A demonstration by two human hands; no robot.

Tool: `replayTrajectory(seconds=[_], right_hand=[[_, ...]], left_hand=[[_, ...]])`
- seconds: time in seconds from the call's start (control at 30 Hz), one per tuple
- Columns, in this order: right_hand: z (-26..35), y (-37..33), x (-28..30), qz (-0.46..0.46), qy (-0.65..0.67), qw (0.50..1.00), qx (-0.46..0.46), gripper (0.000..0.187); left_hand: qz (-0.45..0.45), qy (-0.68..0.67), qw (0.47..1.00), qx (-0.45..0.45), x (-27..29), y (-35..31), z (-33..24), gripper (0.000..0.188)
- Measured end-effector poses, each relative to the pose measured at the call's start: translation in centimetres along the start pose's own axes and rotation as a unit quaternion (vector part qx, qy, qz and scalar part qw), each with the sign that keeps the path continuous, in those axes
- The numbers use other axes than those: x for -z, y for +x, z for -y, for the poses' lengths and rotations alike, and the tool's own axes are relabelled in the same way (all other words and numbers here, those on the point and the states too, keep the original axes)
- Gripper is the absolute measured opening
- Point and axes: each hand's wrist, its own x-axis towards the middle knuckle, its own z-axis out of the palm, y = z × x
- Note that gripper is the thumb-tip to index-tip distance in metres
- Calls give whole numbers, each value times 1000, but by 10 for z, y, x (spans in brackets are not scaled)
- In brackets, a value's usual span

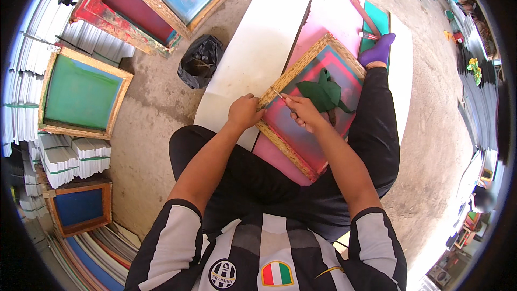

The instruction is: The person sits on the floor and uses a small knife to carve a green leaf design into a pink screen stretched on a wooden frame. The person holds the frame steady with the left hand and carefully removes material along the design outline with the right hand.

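A wooden-framed printing screen (281, 151) with pink and blue mesh lies tilted across my lap and the pink-topped board. My left hand (245, 112) is closed on the frame's left rail. In my right hand (304, 112), just to the right of it, is a thin pointed tool (279, 95), its tip at the inner edge of that rail. The tool's exact kind is too small to make out. On the mesh, beyond my right hand, lies a crumpled dark green cloth (322, 91). Something dark under the cloth is mostly hidden.
Past the screen are a reddish-brown stick (366, 17), a small red-and-white tube (368, 35) and my purple-socked foot (378, 49). A black plastic bag (200, 62) stands left of the white bench (229, 73). More framed screens (123, 94) lean against stacked white sheets (24, 83).
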Motion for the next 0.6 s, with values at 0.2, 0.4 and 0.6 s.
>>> replayTrajectory(seconds=[0.2,0.4,0.6], right_hand=[[0,-13,5,-119,-362,908,173,38],[2,-16,-5,-177,-416,868,203,33],[17,-22,-10,-162,-456,859,169,34]], left_hand=[[7,1,1000,14,3,0,-4,38],[6,1,1000,20,1,-1,-5,39],[10,5,1000,20,4,-1,-6,37]])
